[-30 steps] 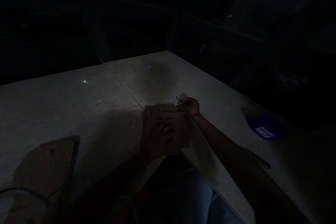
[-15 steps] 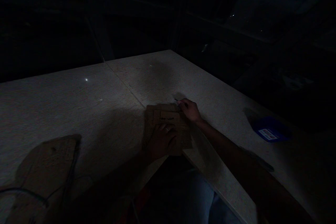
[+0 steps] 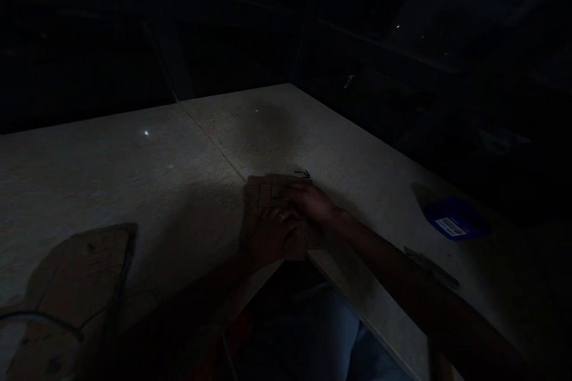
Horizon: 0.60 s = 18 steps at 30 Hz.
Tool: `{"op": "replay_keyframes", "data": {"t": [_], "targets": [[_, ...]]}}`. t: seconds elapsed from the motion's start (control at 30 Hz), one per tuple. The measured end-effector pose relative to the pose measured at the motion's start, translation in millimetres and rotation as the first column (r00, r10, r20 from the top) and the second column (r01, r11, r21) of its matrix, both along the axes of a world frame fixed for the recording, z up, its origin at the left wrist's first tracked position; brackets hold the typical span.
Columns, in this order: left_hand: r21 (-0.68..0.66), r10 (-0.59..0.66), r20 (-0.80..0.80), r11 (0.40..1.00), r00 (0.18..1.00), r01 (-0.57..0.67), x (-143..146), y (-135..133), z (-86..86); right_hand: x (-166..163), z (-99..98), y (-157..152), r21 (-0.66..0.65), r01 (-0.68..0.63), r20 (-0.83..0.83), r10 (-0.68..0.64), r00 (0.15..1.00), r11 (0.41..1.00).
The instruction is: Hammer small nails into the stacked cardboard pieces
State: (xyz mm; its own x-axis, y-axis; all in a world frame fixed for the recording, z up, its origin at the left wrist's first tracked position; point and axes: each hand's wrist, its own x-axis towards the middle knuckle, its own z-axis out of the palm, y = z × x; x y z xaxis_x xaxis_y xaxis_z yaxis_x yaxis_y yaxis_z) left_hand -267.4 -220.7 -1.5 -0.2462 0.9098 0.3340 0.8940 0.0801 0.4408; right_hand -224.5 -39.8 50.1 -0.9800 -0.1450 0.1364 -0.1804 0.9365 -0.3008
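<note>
Cardboard (image 3: 261, 205) is pinned flat near the counter (image 3: 134, 172) edge by the left hand (image 3: 272, 235); right hand (image 3: 310, 201) fingers rest on it, grip unclear. Pressure should be kept even.

We're badly underexposed: only the table (image 3: 187, 155) catches weak light from above. Surroundings are black, hand detail is noisy, and the corners stretch.
</note>
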Motion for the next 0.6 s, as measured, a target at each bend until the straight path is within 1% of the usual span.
{"op": "replay_keyframes", "data": {"t": [0.1,0.23,0.37,0.43,0.47,0.5,0.53,0.57,0.6], "targets": [[-0.008,-0.013,0.0,1.0,1.0,0.013,0,0,0.6,1,-0.1,3,-0.007,-0.029,0.002,0.029,1.0,1.0],[0.005,-0.002,0.003,1.0,1.0,0.002,0,0,0.8,1,-2.3,2,-0.021,-0.031,-0.008,0.031,0.999,0.999],[-0.006,-0.01,-0.008,1.0,1.0,0.01,0,0,1.4,0,2.8,0,-0.099,-0.063,-0.053,0.058,0.997,0.993],[-0.004,-0.007,-0.013,1.0,1.0,0.007,1,1,1.9,-3,5.4,4,-0.155,-0.051,-0.089,0.037,0.995,0.987],[-0.002,-0.003,-0.014,1.0,1.0,0.003,1,1,2.1,-4,5.8,9,-0.191,-0.017,-0.108,-0.003,0.994,0.981],[-0.001,-0.001,-0.013,1.0,1.0,0.001,1,1,2.2,-6,5.1,15,-0.248,0.045,-0.126,-0.078,0.989,0.968],[-0.003,0.003,-0.011,1.0,1.0,-0.003,1,1,2.2,-8,3.5,23,-0.321,0.128,-0.138,-0.18,0.974,0.939],[-0.009,0.007,-0.01,1.0,1.0,-0.007,1,1,2.1,-9,0.8,32,-0.393,0.217,-0.14,-0.292,0.946,0.893],[-0.015,0.008,-0.008,1.0,1.0,-0.008,1,0,1.9,-11,-2.7,42,-0.467,0.317,-0.126,-0.416,0.9,0.826]]}}
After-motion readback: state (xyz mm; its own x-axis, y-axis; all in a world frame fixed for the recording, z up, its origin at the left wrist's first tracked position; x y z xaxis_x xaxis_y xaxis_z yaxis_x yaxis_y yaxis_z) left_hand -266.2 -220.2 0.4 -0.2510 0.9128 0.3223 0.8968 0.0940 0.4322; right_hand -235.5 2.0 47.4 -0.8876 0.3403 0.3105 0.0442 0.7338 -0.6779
